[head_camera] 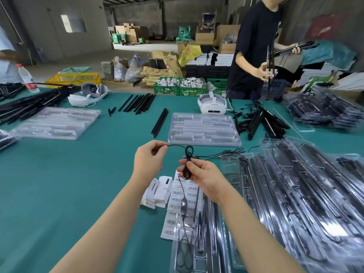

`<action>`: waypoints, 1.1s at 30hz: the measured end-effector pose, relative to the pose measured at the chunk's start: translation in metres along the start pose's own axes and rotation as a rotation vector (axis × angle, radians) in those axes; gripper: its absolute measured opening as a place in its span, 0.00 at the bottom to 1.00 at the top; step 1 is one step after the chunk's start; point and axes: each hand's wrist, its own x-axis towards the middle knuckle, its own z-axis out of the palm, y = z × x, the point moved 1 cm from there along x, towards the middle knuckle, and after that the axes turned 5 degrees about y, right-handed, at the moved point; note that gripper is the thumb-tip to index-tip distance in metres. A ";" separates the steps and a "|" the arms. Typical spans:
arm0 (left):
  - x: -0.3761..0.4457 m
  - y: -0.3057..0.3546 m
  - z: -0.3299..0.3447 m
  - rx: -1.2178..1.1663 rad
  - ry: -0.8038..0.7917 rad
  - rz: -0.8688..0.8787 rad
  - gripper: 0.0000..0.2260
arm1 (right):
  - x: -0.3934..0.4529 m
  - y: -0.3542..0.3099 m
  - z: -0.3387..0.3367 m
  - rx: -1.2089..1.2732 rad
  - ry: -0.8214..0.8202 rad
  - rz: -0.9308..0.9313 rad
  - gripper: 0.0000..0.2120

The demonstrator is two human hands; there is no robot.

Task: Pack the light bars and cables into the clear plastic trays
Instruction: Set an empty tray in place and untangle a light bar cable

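On the bench [78, 174], an empty tray [203, 129] lies ahead, filled trays [307, 194] stacked right (labels [177, 203] just left of them), loose bars [138, 103] behind.

Above the green table [78, 174], the left hand [149, 160] pinches a black cable [189, 154] while the right hand [204, 178] grips its coiled bundle. An empty clear tray [203, 129] lies beyond them; filled trays [295, 194] crowd the right edge.

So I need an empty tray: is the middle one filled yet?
Empty: the tray shows only bare clear slots, no bars or cables.
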 end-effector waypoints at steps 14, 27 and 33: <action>-0.038 0.003 0.017 -0.011 -0.287 -0.071 0.19 | 0.007 -0.004 0.001 0.005 0.122 0.042 0.06; -0.039 -0.022 0.003 0.036 -0.192 -0.168 0.07 | 0.011 -0.006 0.002 0.103 0.283 0.000 0.04; -0.036 -0.011 0.007 0.626 -0.287 0.249 0.05 | 0.008 -0.006 0.009 -0.188 0.193 -0.076 0.05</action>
